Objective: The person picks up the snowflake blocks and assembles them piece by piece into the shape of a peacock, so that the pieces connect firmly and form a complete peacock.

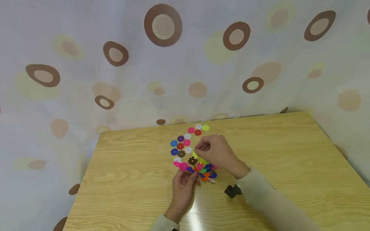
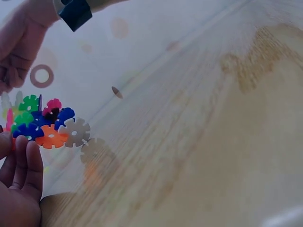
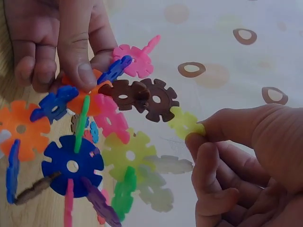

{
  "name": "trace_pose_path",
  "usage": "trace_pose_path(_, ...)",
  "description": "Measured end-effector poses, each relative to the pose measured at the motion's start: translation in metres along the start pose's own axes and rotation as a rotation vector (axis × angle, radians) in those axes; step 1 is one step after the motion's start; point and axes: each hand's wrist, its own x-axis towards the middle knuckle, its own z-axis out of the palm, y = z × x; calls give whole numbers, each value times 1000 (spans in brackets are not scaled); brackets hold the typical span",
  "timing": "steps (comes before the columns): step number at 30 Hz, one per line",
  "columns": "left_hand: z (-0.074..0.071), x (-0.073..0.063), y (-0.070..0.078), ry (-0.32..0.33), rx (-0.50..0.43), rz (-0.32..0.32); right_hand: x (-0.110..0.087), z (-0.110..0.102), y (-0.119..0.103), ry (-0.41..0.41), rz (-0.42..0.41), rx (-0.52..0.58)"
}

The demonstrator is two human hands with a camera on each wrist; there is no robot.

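My left hand (image 1: pixel 182 187) pinches a cluster of slotted plastic flower discs joined edge to edge, its thumb (image 3: pixel 84 71) pressed on an orange disc (image 3: pixel 95 105). Blue, green, pink, brown, white and yellow-green discs branch out from there, such as a large blue disc (image 3: pixel 72 166). Between thumb and index fingertip, my right hand (image 1: pixel 215 152) grips a small yellow disc (image 3: pixel 182 124). Its rim overlaps a brown disc (image 3: pixel 161 100) on the cluster's outer edge in the right wrist view. The right hand's other fingers are curled toward the palm.
Loose flower discs lie in a curved band beyond the hands on the wooden table (image 1: pixel 130 179), among them a red one (image 1: pixel 198 132) and a light blue one (image 1: pixel 173 143). Behind the table hangs a spotted curtain (image 1: pixel 130 83). A black wrist mount (image 1: pixel 232 191) sits beside the right sleeve.
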Motion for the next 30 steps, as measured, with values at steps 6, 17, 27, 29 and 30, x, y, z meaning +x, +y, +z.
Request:
trace_pose_path(6,0,0,-1,1,31,6,-2,-2,-6,-22,-26,-68)
trace_pose_path(17,0,-3,2,-5,76,20,4,-4,-26,-140,-31,-187)
trace_pose_path(27,-1,-3,1,13,104,24,11,3,-41,-210,-28,-333)
trace_pose_path(29,0,-3,2,21,94,20,11,5,-43,-211,-32,-353)
trace_pose_path(30,0,-3,2,24,90,18,11,6,-44,-213,-29,-357)
